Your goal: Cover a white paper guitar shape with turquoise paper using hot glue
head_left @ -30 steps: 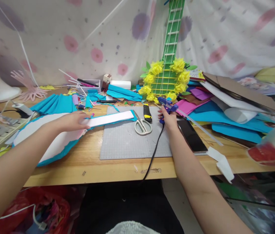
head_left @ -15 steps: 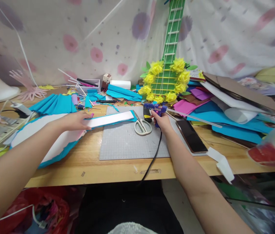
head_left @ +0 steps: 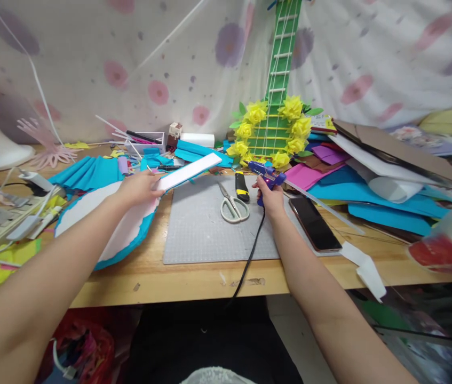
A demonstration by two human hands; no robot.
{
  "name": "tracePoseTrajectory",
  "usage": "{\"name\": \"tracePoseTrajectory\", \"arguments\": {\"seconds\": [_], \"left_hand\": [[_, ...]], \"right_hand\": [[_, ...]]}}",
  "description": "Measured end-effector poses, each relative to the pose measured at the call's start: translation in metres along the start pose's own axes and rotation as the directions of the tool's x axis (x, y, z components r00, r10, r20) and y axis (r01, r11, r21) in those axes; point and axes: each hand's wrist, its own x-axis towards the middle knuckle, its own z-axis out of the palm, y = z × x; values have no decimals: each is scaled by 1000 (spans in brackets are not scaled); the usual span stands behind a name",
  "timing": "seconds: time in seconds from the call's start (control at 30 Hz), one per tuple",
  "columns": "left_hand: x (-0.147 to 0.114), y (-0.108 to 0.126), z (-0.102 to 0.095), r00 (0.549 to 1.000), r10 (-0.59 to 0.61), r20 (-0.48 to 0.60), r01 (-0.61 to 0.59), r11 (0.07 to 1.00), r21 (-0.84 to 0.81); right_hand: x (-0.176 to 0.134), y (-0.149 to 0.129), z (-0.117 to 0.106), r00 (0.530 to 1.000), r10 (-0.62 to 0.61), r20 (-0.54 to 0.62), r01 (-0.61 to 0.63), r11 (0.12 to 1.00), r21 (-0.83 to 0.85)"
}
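My left hand [head_left: 142, 188] grips a guitar-shaped cutout [head_left: 109, 245] where its neck meets the round body. The cutout is white with a blue paper border, and its neck slants up over the grey cutting mat [head_left: 193, 234]. In my right hand [head_left: 270, 197] is a blue hot glue gun [head_left: 266, 173], fingers closed on its handle, nozzle pointing left. A glue stick trails from its back and a black cord hangs below. Scissors [head_left: 234, 207] with pale handles and a black and yellow utility knife [head_left: 242, 186] lie on the mat between my hands.
A green paper guitar [head_left: 274, 133] with yellow flowers stands at the back. A phone [head_left: 314, 223] lies by my right forearm. Stacked coloured paper and card [head_left: 378, 192] fill the right side; power strips and cables [head_left: 5, 213] crowd the left. Blue pleated paper [head_left: 85, 172] lies behind the cutout.
My left hand has lifted the cutout and shifted it right, its neck now tilted upward. My right hand has raised the glue gun slightly and moved it right, uncovering the utility knife.
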Motion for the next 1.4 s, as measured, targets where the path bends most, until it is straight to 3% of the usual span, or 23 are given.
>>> {"name": "tracePoseTrajectory", "arguments": {"seconds": [0.2,0.33,0.43,0.53,0.6,0.67,0.73,0.83,0.97,1.4], "left_hand": [[4,8,22,997,62,44,-58,995,-86],[7,6,25,996,79,50,-71,987,-144],[12,1,24,997,56,50,-43,974,-223],[18,-5,24,998,-64,-20,56,959,-276],[21,-10,25,987,-146,-69,122,953,-276],[23,-13,26,976,-196,-94,164,948,-271],[22,-14,26,967,-234,-98,200,941,-272],[15,-15,25,955,-273,-112,235,933,-272],[6,-18,23,933,-339,-119,298,915,-271],[0,-20,22,935,-334,-121,290,915,-282]], "right_hand": [[-2,0,2,1000,15,27,-15,1000,-20],[-8,-5,9,998,27,64,-22,997,-73],[-15,-16,20,985,58,162,-51,998,-48],[-23,-28,43,929,147,340,-144,989,-36],[-28,-36,64,858,227,460,-211,974,-88],[-33,-42,87,792,284,541,-246,959,-143],[-36,-45,109,757,310,576,-246,951,-188],[-37,-48,133,746,331,577,-217,941,-259],[-34,-50,147,757,351,551,-167,919,-357],[-28,-54,146,757,372,538,-122,888,-443]]}}
